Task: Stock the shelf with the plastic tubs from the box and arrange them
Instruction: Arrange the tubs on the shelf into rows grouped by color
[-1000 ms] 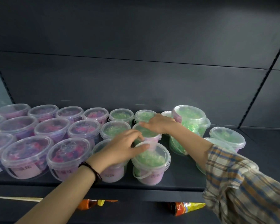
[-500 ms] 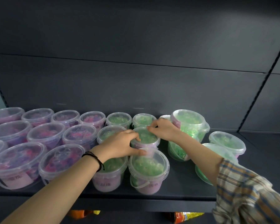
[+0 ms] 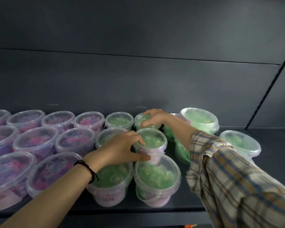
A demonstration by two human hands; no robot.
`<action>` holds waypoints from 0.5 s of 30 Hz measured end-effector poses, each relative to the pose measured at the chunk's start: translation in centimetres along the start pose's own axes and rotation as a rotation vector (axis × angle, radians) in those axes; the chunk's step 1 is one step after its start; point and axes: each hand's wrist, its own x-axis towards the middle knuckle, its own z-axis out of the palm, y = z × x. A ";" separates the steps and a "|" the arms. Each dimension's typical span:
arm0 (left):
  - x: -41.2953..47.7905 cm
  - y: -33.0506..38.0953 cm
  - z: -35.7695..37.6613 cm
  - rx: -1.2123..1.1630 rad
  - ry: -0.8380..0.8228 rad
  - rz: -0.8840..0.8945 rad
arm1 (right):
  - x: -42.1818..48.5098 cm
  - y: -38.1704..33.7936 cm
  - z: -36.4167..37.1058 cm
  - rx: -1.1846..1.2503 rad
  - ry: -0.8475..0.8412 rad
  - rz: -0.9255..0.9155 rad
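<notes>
Clear lidded plastic tubs stand in rows on a dark shelf (image 3: 196, 186): pink and purple ones on the left, green ones in the middle and right. My left hand (image 3: 122, 148) grips the middle-row green tub (image 3: 152, 142), thumb on its front wall and fingers over its lid. Behind it, my right hand (image 3: 152, 118) curls over the lid of the back-row green tub (image 3: 142, 120). A front-row green tub (image 3: 156, 178) stands just below my left thumb.
Two stacked green tubs (image 3: 199, 120) rise at the back right, with another green tub (image 3: 240, 143) further right. My right sleeve covers more tubs. Pink tubs (image 3: 34, 142) crowd the left. Bare shelf lies to the far right, by a slanted upright (image 3: 270, 86).
My right hand moved back from the middle-row green tub onto the back-row one. My left hand stayed on the middle-row tub. The camera moved closer and lower to the shelf.
</notes>
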 end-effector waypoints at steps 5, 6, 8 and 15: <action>1.1 -1.5 -0.2 0.012 -0.010 0.057 | 0.1 -1.6 0.0 -0.326 0.099 0.148; 1.2 -1.6 -0.2 0.008 -0.011 0.059 | -0.1 -2.2 0.0 -0.381 0.110 0.181; 1.4 -1.8 -0.1 0.003 -0.025 0.057 | -0.1 -3.3 0.0 -0.458 0.123 0.207; 1.2 -2.1 0.2 -0.041 -0.018 0.071 | 0.0 -2.7 -2.5 -0.212 -0.235 0.043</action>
